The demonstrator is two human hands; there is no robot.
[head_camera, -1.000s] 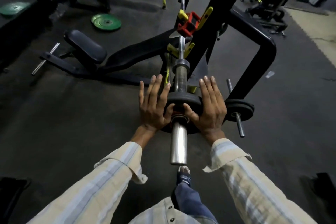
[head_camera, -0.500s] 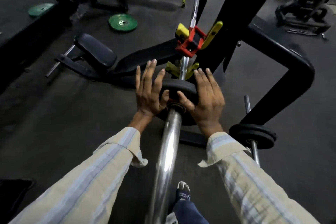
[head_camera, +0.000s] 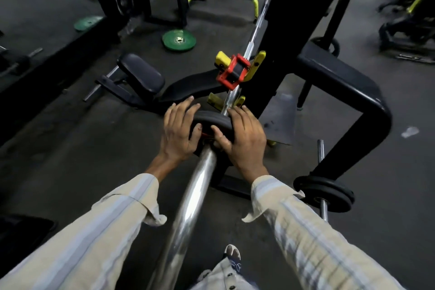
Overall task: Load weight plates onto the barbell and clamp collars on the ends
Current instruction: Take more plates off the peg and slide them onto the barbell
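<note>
A black weight plate [head_camera: 213, 119] sits on the chrome barbell sleeve [head_camera: 190, 207], far along it toward the rack. My left hand [head_camera: 177, 130] lies flat against the plate's left side, fingers straight, thumb on its face. My right hand [head_camera: 244, 136] covers the right side, fingers reaching over the rim and thumb pressed by the sleeve. A red and yellow collar [head_camera: 235, 69] is clamped further up the bar. Black plates [head_camera: 323, 192] hang on a storage peg at the right.
A black bench [head_camera: 143, 77] lies to the left of the bar. Green plates [head_camera: 179, 40] lie on the floor beyond it. The black rack frame [head_camera: 346, 87] stands to the right. My foot [head_camera: 231, 254] is below the sleeve.
Both hands have pushed the plate along the sleeve away from me, close to the rack end. More bare sleeve now shows between me and the plate.
</note>
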